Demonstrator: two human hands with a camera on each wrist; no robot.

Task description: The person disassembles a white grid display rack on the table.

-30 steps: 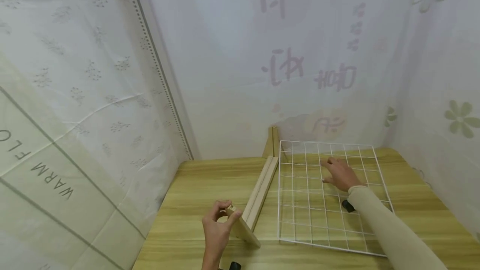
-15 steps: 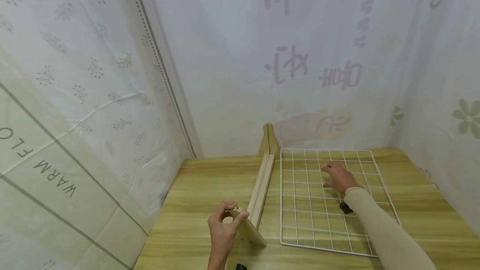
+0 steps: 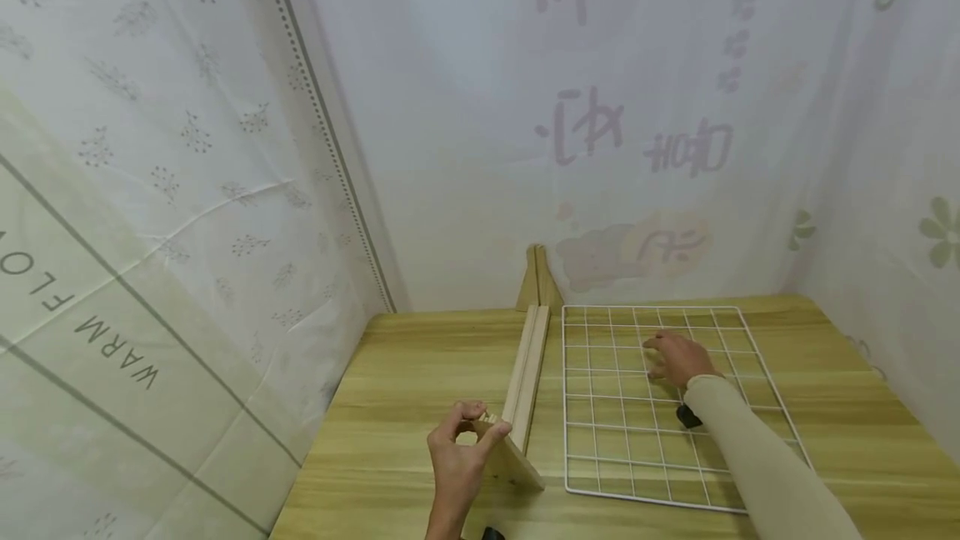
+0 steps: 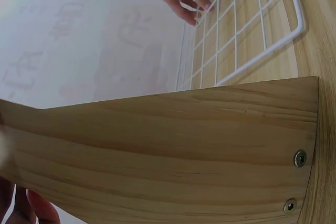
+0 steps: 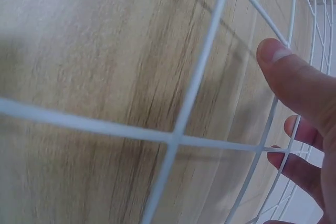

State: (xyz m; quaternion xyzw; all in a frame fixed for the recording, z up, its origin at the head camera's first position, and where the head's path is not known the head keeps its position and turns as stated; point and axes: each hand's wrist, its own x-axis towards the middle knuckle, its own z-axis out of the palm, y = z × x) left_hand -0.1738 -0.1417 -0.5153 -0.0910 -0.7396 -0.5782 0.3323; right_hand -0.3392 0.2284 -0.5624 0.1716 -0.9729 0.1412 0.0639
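My left hand [image 3: 459,450] pinches the top of a tapered wooden end board [image 3: 513,458] between thumb and fingers. In the left wrist view this board [image 4: 173,140] fills the lower half, with two screws near its wide end. From it a grooved wooden bar [image 3: 528,373] runs back to a matching end board [image 3: 537,277], which stands upright. My right hand [image 3: 681,359] holds a white wire grid panel [image 3: 630,397] on the right of the table. The right wrist view shows the thumb and fingertips [image 5: 274,53] curled at neighbouring wires of the grid.
The wood-grain table [image 3: 420,365] ends at a white printed curtain [image 3: 450,148] at the back. More patterned curtain hangs on both sides. Black wrist straps [image 3: 687,415] show at the wrists.
The grid's far edge has come down, so the panel lies flatter. My left hand and the end board shift slightly right in the head view, while the far end board looks straighter.
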